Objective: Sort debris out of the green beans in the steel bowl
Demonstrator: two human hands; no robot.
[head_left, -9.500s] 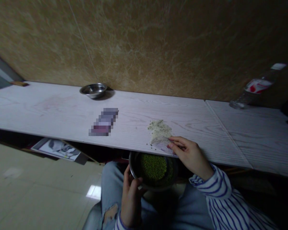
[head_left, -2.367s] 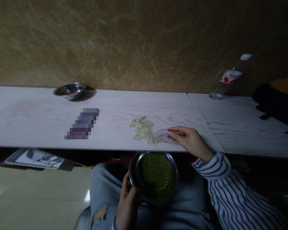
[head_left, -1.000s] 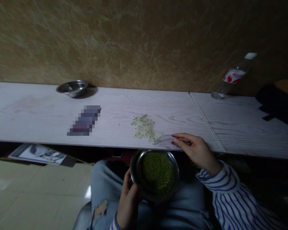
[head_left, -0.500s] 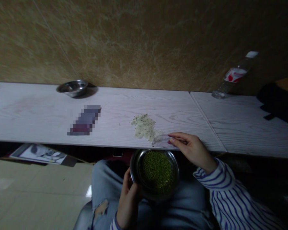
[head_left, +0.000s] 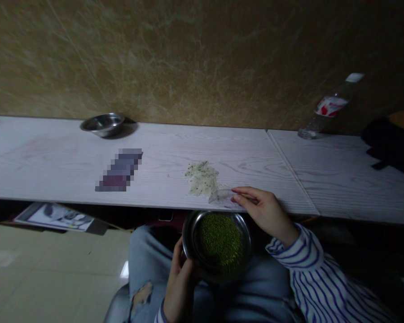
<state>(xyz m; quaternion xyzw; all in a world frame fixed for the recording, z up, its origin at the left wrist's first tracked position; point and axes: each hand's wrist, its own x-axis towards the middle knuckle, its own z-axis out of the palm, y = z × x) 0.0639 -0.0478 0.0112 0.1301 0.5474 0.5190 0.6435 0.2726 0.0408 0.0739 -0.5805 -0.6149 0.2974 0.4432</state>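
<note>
My left hand (head_left: 182,280) grips the left rim of a steel bowl (head_left: 187,233), thumb on the near side. Small green beans (head_left: 220,240), like mung beans, lie inside it. The bowl is over my lap, just below the table's front edge. Pinched between the thumb and fingers of my right hand (head_left: 264,208) is a clear plastic protractor (head_left: 220,196), low over the tabletop. Its left end meets the near side of a spread pile of white rice (head_left: 202,179) with dark and green grains scattered through it.
An empty steel bowl (head_left: 104,125) stands near the wall at the left. Closer lies a pixelated flat object (head_left: 119,170). A clear bottle (head_left: 328,107) with a white cap is at the back right, beside dark fabric (head_left: 387,139). Under the white tabletop (head_left: 54,157) is a shelf.
My right hand has shifted slightly left with the protractor, whose end is now a little further left at the pile's near edge. The left hand and its bowl have hardly moved.
</note>
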